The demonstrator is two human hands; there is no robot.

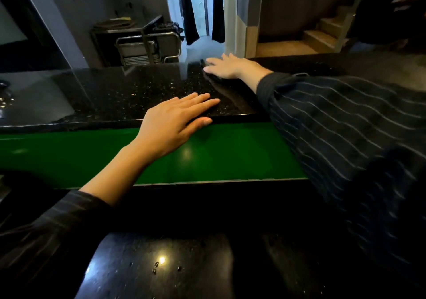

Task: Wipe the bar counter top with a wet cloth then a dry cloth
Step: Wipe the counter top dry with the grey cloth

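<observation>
The bar counter top (129, 91) is black speckled stone running across the view. My right hand (230, 67) lies flat with straight fingers at the far edge, pressing on a dark cloth (213, 77) that is mostly hidden under the palm. My left hand (177, 121) rests flat on the near edge of the raised counter, fingers straight, thumb over the rim, holding nothing.
A green panel (230, 153) faces me below the raised counter. A lower black worktop (161, 264) lies nearest me. Beyond the counter stand a metal trolley (143, 45), a doorway with dark curtains (200, 10) and wooden steps (322, 36).
</observation>
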